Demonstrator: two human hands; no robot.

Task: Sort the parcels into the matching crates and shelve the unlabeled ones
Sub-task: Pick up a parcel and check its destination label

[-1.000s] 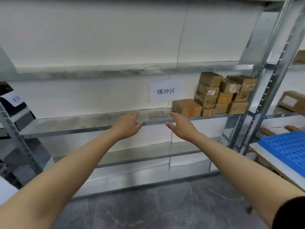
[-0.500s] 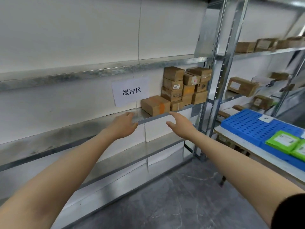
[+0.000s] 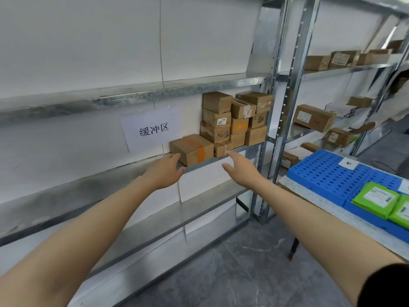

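You have a white paper sign printed with three black characters, 缓冲区, stuck flat on the white panelled wall; its lower left corner hangs a little lower than the right. A thin vertical seam runs down the wall above the sign's right end. Under you lies a grey marbled stone floor. At your right stands a pale speckled counter, its near edge bare, carried on a thin black leg with a red foot planted on the floor.
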